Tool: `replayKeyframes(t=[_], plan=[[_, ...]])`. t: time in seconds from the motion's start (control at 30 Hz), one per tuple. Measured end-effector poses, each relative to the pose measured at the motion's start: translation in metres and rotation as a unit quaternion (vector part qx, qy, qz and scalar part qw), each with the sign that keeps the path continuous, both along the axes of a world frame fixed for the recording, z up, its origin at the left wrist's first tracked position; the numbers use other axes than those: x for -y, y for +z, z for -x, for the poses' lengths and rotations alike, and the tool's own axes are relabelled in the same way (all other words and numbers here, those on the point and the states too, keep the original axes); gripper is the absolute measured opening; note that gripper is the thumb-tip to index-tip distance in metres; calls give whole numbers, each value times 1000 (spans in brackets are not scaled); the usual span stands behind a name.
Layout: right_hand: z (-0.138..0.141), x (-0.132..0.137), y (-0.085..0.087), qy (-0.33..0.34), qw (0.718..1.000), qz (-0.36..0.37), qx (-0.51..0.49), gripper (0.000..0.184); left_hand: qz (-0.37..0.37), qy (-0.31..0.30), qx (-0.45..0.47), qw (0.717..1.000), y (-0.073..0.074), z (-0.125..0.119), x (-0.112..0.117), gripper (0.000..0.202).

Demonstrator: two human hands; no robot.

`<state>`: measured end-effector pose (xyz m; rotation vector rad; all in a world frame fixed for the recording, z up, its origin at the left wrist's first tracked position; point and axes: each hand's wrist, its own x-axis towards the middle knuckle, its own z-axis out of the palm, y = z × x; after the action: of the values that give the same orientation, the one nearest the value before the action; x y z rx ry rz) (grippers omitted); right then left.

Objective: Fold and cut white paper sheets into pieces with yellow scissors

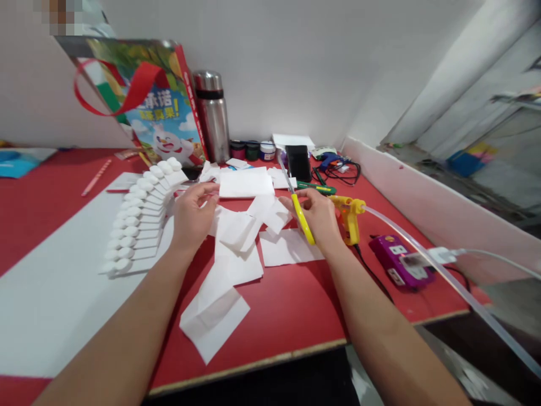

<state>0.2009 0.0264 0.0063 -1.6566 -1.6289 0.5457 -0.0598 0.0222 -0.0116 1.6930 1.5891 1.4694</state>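
My left hand is at the left edge of a folded white paper, thumb and fingers closed at its corner. A pair of scissors with yellow handles is in my right hand, blades pointing up and away from me. The fingertips of that hand are beside a loose white paper piece. More cut and creased paper pieces overlap between my forearms, one reaching toward the front edge. A flat white sheet lies below my right hand.
Left stands a curved row of white-tipped strips on a large pale board. Behind are a picture bag, steel flask, paint jars and phone. Right are a yellow glue gun and purple power block.
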Motion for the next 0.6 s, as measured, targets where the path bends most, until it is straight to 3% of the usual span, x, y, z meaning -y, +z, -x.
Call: replayKeyframes(t=[0.13,0.3,0.4,0.6], plan=[[-5,1,-7,-20,996,-2,83,55,42,9,-216,975,6,1,-20,33],[-5,3,3,-62,969,53,233,44,79,-95,-368,921,1,-17,-59,59],[-5,5,6,-68,947,100,297,41,92,-118,-381,912,-4,-20,-80,52],[-5,5,2,-57,937,129,319,45,73,-109,-339,931,-4,-4,-103,50]])
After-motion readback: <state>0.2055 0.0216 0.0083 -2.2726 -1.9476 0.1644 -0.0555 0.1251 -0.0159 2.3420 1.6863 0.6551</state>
